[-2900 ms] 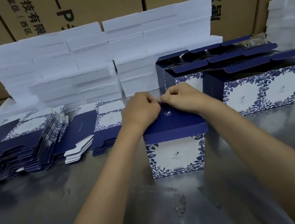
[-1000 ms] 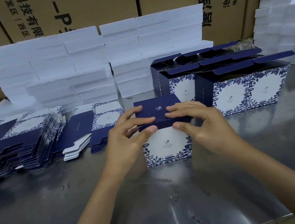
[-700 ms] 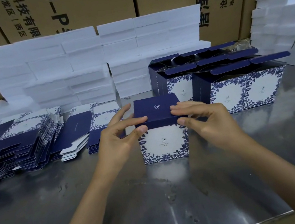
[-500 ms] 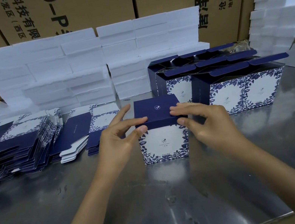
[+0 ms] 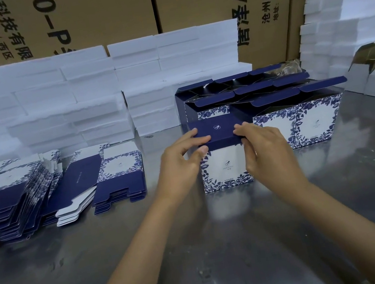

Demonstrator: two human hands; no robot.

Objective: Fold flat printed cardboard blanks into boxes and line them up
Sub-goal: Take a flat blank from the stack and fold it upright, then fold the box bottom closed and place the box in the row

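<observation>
Gripping box (image 5: 225, 162), both hands (image 5: 267, 150)

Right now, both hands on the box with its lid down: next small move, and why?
Probably slide the closed box back and right to join the open-topped boxes. Its navy lid looks flat, left hand and right hand grip its upper corners, and it stands apart, in front of that row.

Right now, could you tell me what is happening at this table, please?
A person is assembling printed gift boxes. Both hands, left hand and right hand, hold the navy lid of a blue-and-white box standing on the steel table. Finished boxes with open lids wait behind it to the right; flat blanks lie stacked to the left.
</observation>
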